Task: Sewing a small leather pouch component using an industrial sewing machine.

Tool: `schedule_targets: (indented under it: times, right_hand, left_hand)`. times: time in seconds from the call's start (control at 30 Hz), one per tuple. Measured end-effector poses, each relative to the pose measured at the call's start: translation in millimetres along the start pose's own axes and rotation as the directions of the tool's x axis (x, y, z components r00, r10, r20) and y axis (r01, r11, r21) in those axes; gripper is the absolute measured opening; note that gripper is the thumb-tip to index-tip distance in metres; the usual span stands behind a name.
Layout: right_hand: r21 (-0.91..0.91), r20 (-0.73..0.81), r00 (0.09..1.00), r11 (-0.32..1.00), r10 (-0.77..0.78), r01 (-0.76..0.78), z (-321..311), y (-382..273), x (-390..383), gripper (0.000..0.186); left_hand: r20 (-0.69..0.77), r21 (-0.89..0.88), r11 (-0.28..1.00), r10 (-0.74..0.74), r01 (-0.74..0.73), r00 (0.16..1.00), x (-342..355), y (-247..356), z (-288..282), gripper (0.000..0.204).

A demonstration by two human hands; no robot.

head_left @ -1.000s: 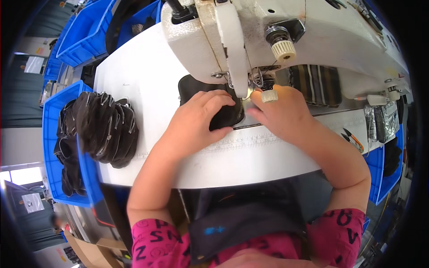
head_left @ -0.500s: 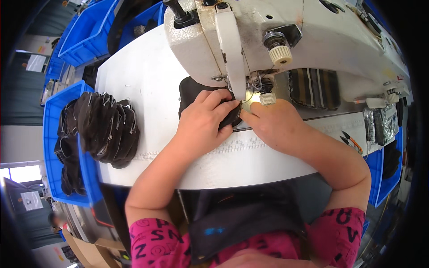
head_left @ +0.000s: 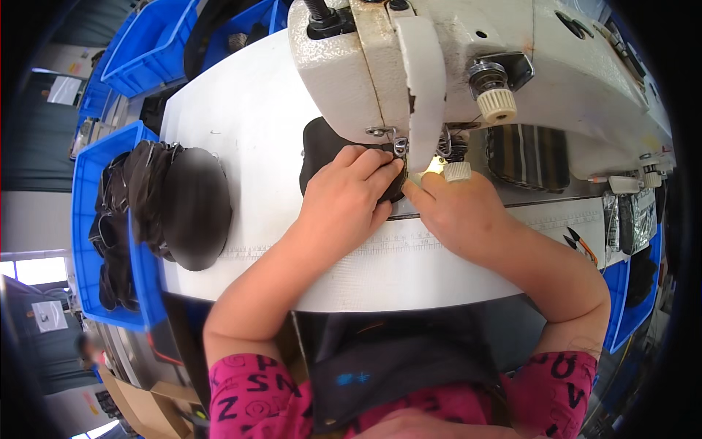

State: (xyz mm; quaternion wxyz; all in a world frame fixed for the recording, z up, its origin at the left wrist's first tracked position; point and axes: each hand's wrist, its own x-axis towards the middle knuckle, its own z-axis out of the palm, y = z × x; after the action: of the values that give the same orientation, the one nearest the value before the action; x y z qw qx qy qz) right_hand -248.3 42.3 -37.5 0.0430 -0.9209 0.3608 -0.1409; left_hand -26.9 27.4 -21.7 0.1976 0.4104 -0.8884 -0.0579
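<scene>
The piece (head_left: pixel 317 150) lies at the machine (head_left: pixel 468 44), centre frame, seemingly unfinished; hands hide its seam. The left hand (head_left: pixel 345 189) rests on it, thumb apart from fingers; whether the right hand (head_left: pixel 462 214) pinches its edge cannot be told. Whether the pile (head_left: pixel 194 211), frame left, is done is unclear.

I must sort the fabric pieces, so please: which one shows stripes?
The striped piece beyond the right hand; the dark piece under the left hand and the oval piece further left look plain.
</scene>
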Motion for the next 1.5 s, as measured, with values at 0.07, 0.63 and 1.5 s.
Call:
schedule_targets:
  times: [0.07,0.63,1.5]
  right_hand:
    - [-0.008,0.013,1.000,1.000,0.012,-0.012,0,0,1,0.040]
    - [0.009,-0.017,0.999,0.999,-0.046,0.046,3,4,0,0.048]
    - [-0.217,-0.281,0.960,0.973,0.013,-0.077,17,9,34,0.015]
  left_hand:
    - [-0.018,0.034,0.999,0.017,-0.017,1.000,3,-3,-1,0.047]
    - [0.004,0.002,1.000,-0.007,0.007,1.000,1,-7,-3,0.035]
    - [-0.079,-0.209,0.972,-0.129,0.110,0.988,3,-31,5,0.022]
